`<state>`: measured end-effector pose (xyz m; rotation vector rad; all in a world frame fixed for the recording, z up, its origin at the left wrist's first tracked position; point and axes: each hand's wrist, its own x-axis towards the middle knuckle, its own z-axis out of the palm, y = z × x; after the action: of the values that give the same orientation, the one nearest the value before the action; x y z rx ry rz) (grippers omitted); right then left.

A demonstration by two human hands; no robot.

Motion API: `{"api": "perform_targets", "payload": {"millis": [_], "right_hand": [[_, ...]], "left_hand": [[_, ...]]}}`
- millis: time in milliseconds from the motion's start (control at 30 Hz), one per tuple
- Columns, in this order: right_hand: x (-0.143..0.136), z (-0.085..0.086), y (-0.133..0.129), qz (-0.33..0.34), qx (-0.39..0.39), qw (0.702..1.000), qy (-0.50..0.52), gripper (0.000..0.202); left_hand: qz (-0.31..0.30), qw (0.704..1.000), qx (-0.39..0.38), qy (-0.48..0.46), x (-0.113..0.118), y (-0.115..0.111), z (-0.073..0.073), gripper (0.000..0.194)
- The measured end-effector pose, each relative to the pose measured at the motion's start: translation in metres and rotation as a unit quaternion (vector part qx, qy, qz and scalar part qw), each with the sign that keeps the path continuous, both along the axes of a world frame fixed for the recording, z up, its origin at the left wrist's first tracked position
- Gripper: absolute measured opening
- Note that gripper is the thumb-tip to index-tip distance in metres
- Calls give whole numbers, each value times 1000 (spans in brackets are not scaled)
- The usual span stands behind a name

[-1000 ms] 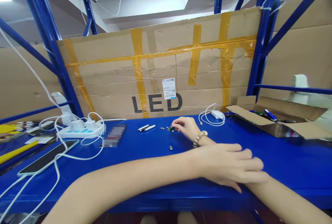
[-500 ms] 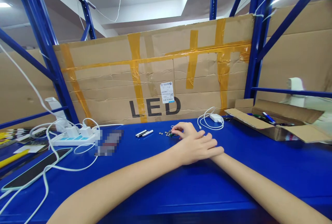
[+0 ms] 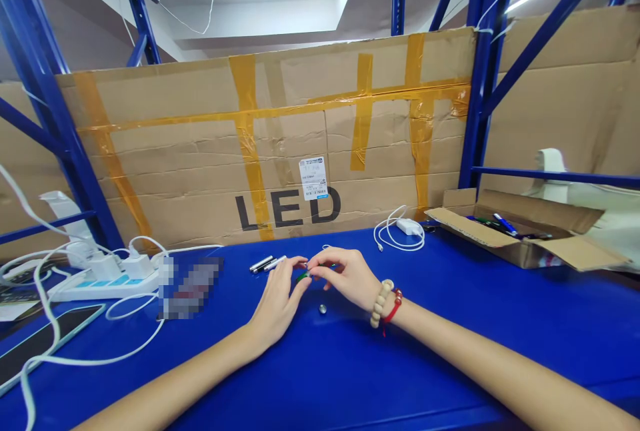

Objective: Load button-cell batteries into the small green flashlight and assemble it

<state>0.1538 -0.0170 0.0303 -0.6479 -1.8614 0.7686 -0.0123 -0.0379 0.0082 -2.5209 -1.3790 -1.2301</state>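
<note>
Near the middle of the blue table, my left hand (image 3: 277, 301) and my right hand (image 3: 347, 274) meet at the fingertips. Between them is a small green item (image 3: 302, 276), pinched from both sides and mostly hidden by the fingers. A beaded bracelet (image 3: 383, 303) and a red string are round my right wrist. One small shiny round metal piece (image 3: 323, 309) lies on the table just below the hands. Silver pen-like tubes (image 3: 261, 264) rest behind my left hand.
A power strip (image 3: 107, 286) with white cables and a tablet (image 3: 47, 344) lie at the left, beside a blurred flat object (image 3: 193, 290). A coiled white cable with adapter (image 3: 410, 226) and an open cardboard box (image 3: 525, 252) of pens are at the right.
My left hand has come off my right wrist and moved left to meet my right fingertips, uncovering the bracelet. My right hand has shifted slightly left. The view has shifted a little.
</note>
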Motion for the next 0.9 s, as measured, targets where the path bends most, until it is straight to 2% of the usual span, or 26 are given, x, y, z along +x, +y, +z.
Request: {"api": "perform_targets", "payload": {"millis": [133, 233, 333, 433, 567, 633, 700, 800, 900], "right_hand": [[0, 1, -6, -1, 119, 991, -57, 14], [2, 0, -2, -19, 228, 971, -68, 12], [7, -4, 10, -80, 283, 951, -93, 12], [15, -7, 24, -129, 304, 928, -175, 15], [23, -7, 35, -156, 288, 910, -255, 15], [24, -6, 35, -146, 274, 912, -268, 15], [24, -5, 32, -132, 263, 916, -273, 14], [25, -4, 29, -108, 259, 918, -279, 13], [28, -3, 32, -99, 258, 923, -267, 13]], "left_hand": [[-37, 998, -22, 38, 3, 3, -1, 19], [-21, 999, 27, 16, 4, 4, -3, 13], [27, 989, 142, -11, 3, 2, -6, 41], [9, 973, 222, 62, 4, -5, -3, 42], [-98, 923, 286, 238, 13, -18, 8, 35], [-119, 908, 272, 297, 20, -23, 13, 41], [-110, 909, 240, 321, 28, -25, 15, 47], [-107, 915, 207, 328, 41, -25, 17, 52], [-131, 916, 193, 326, 51, -23, 18, 52]]}}
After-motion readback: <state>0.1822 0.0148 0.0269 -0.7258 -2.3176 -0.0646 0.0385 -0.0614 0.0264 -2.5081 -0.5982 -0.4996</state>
